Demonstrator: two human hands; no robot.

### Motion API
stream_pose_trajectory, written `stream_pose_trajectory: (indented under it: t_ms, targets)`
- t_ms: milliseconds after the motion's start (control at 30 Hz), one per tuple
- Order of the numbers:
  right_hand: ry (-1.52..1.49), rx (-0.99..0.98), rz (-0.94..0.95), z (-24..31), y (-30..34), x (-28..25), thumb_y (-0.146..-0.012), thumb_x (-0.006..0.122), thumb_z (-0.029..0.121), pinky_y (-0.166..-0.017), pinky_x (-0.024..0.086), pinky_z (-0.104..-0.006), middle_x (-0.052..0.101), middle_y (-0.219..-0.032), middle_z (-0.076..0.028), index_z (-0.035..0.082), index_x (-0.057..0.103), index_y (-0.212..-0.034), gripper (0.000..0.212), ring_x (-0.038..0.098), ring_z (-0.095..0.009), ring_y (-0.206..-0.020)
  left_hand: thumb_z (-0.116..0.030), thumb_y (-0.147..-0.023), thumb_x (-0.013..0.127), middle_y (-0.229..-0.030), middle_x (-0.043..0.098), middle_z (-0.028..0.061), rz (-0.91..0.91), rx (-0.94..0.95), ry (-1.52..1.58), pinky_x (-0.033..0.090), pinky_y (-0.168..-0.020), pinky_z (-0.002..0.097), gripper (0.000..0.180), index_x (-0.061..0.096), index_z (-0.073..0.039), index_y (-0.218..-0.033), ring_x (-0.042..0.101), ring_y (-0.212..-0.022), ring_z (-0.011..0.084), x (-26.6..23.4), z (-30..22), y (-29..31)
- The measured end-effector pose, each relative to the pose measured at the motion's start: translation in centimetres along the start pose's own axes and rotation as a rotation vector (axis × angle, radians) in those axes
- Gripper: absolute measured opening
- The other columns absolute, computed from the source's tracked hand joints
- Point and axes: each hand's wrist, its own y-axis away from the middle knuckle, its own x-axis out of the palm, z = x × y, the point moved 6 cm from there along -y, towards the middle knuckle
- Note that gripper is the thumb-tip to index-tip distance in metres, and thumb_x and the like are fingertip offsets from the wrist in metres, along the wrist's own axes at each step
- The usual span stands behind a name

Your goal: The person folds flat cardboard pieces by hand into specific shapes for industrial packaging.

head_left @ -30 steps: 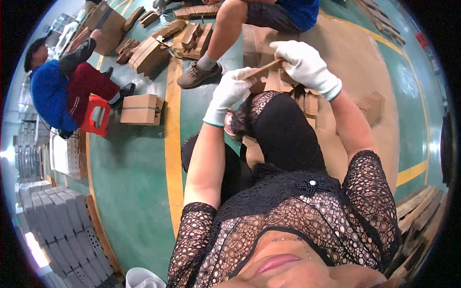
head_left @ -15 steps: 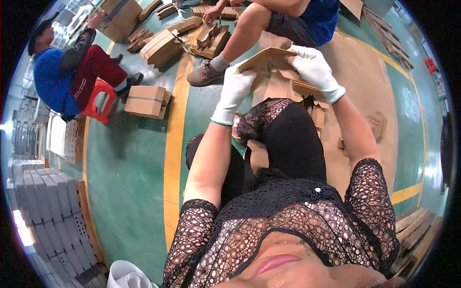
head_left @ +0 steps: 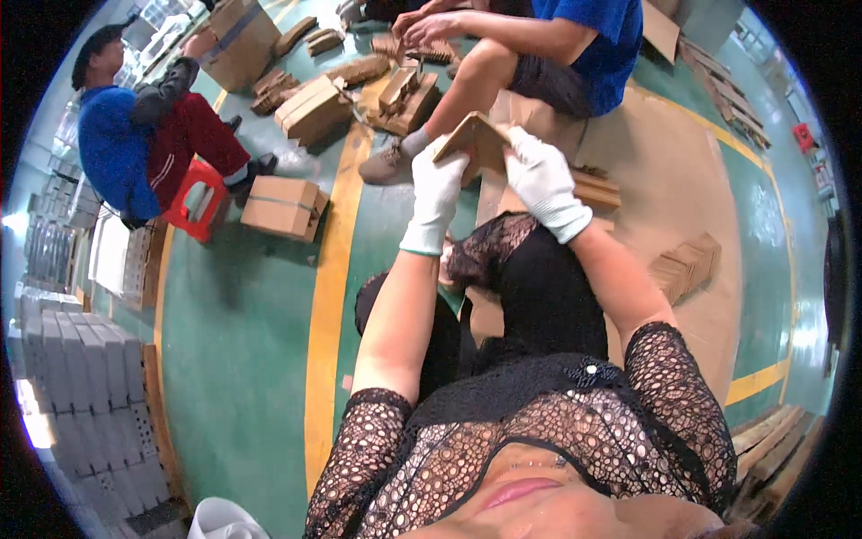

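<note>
A small brown cardboard piece (head_left: 483, 144), bent into a peak along its middle, is held up between my two white-gloved hands. My left hand (head_left: 437, 184) is closed on its left edge. On the opposite edge, my right hand (head_left: 542, 180) grips it too, thumb side toward the middle. Beyond my right wrist lies a stack of cardboard pieces (head_left: 594, 190), partly hidden by the hand. Farther right, a pile of nested angled cardboard pieces (head_left: 687, 268) rests on a large flat cardboard sheet (head_left: 660, 166) spread over the floor.
A co-worker in a blue shirt (head_left: 597, 45) sits opposite, one shoe (head_left: 386, 164) near my left hand. Another sits at left on a red stool (head_left: 197, 199) beside a taped carton (head_left: 283, 207). Cardboard bundles (head_left: 314, 110) lie far left; wooden pallets (head_left: 763, 449) stand at right.
The cardboard piece has gone from nearly flat to sharply bent. My hands have come closer together, the right one moving left. The co-worker opposite has lifted a hand from the bundles.
</note>
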Motion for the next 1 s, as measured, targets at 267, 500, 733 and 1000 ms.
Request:
stream_pose_trajectory:
  t_ms: [267, 500, 733, 1000]
  targets:
    - [0.112, 0.040, 0.158, 0.8, 0.0, 0.8, -0.086, 0.050, 0.016, -0.063, 0.048, -0.0433, 0.061, -0.079, -0.018, 0.011, 0.055, -0.103, 0.018, 0.060, -0.036, -0.073, -0.002, -0.071, 0.058, -0.079, 0.063, 0.0058, -0.098, -0.270, 0.142, 0.047, -0.059, 0.0263, 0.026, 0.064, 0.005, -0.095, 0.058, -0.066, 0.0125, -0.8, 2.0, 0.5]
    - [0.123, 0.023, 0.175, 1.3, -0.2, 1.2, -0.086, 0.050, 0.016, -0.062, 0.048, -0.0429, 0.061, -0.077, -0.017, 0.010, 0.054, -0.100, 0.015, 0.060, -0.036, -0.070, -0.001, -0.070, 0.061, -0.081, 0.064, 0.0075, -0.105, -0.305, 0.155, 0.048, -0.061, 0.0260, 0.026, 0.065, 0.005, -0.095, 0.059, -0.067, 0.0138, -1.7, 2.3, 0.1]
    - [0.180, 0.016, 0.169, 1.3, -0.2, 0.9, -0.086, 0.051, 0.015, -0.061, 0.048, -0.0429, 0.061, -0.075, -0.017, 0.010, 0.054, -0.098, 0.013, 0.060, -0.035, -0.069, -0.003, -0.071, 0.061, -0.079, 0.063, 0.0048, -0.059, -0.285, 0.175, 0.046, -0.056, 0.0255, 0.027, 0.065, 0.003, -0.097, 0.057, -0.064, 0.0119, -1.1, 2.6, 0.0]
    - [0.178, -0.030, 0.167, 1.9, -0.2, 0.9, -0.081, 0.057, 0.014, -0.063, 0.048, -0.0409, 0.062, -0.081, -0.014, 0.010, 0.053, -0.098, 0.018, 0.061, -0.033, -0.072, -0.004, -0.072, 0.059, -0.076, 0.061, 0.0037, -0.062, -0.379, 0.212, 0.041, -0.046, 0.0240, 0.025, 0.065, -0.001, -0.097, 0.054, -0.058, 0.0113, -1.2, 3.1, 0.3]
